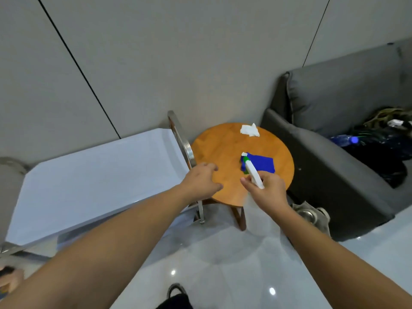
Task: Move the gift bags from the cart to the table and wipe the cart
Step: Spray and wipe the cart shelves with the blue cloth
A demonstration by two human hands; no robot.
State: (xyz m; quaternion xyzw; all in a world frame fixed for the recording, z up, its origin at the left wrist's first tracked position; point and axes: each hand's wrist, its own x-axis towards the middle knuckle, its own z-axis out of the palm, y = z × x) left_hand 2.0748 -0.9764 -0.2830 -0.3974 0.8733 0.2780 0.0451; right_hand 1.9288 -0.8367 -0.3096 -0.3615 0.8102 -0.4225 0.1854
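The cart (93,181) has a bare pale-blue top and a metal handle (181,139) at its right end, beside a round wooden table (225,143). My right hand (267,190) grips a spray bottle (253,172) with a white head and green collar over the table's near edge. A blue cloth (262,163) lies flat on the table just beyond the bottle. My left hand (204,180) hovers with loosely bent fingers over the gap between cart handle and table, holding nothing. No gift bags are in sight.
A crumpled white tissue (249,130) lies at the table's far edge. A grey sofa (330,175) with dark clothes and a blue-capped bottle (347,139) stands right of the table. A small bin (310,216) sits on the glossy floor by the sofa.
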